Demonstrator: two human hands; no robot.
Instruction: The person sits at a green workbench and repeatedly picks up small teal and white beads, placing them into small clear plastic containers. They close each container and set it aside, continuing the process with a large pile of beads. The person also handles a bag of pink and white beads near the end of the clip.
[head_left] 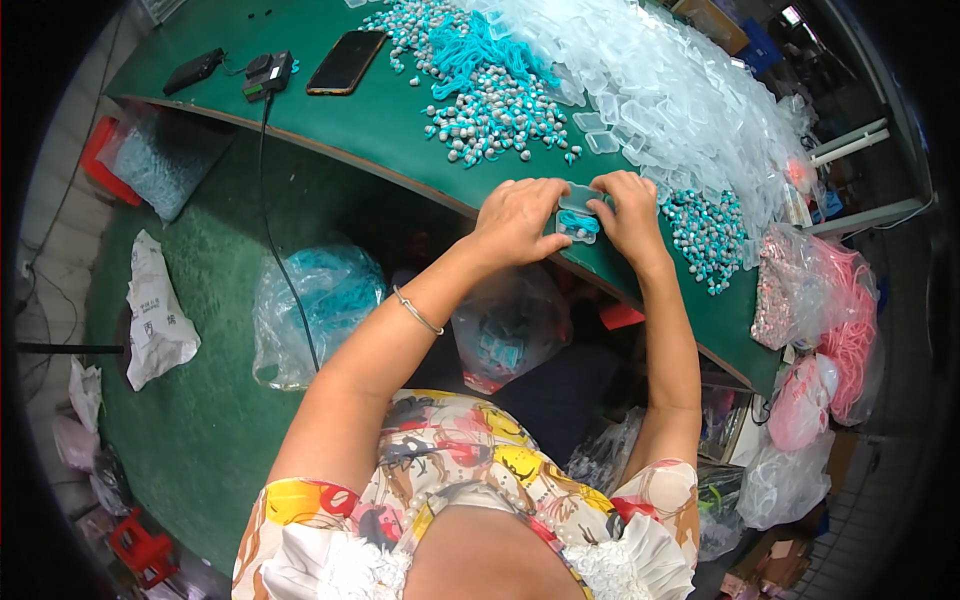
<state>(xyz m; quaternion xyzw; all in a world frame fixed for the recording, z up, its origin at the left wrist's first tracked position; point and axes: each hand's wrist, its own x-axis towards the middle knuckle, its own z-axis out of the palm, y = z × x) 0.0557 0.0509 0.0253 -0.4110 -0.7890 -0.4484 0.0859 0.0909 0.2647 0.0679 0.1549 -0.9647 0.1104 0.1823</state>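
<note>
At the near edge of the green counter (400,120), I see left hand (515,220) and right hand (630,215) pinching one small clear case (578,222) holding a teal corded piece. My judgement: early going; big heaps of loose earplugs (490,110) and empty cases (680,90) remain far behind.

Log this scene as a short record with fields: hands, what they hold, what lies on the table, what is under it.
left hand: on the case, at the table edge
right hand: on the same case
case: small, clear, teal cord inside
table: green
on table: teal earplugs, empty clear cases, phone
under table: bag of teal cords, bag of filled cases
</note>
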